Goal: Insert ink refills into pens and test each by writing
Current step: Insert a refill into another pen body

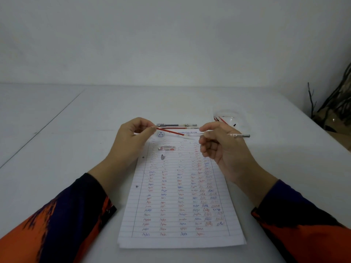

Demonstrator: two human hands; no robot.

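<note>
Left hand (133, 135) fingers pinch red refill (170, 131) at far end. Right hand (218, 143) fingers grip clear barrel (241, 135). Both above paper (180, 196). Refill tip at barrel mouth, axes near collinear, left-right. Next likely: push refill rightward. Cap (166, 148) on paper.

Both forearms reach in from the near edge, angled toward each other, each in a dark sleeve patterned with orange. The left hand (131, 137) is raised, wrist bent, its fingers curled and thumb and forefinger pinched together at the tip, which points right. The right hand (220, 147) is level with it, a little apart, palm turned left, fingers curled inward, thumb and forefinger pinched and pointing left.
</note>
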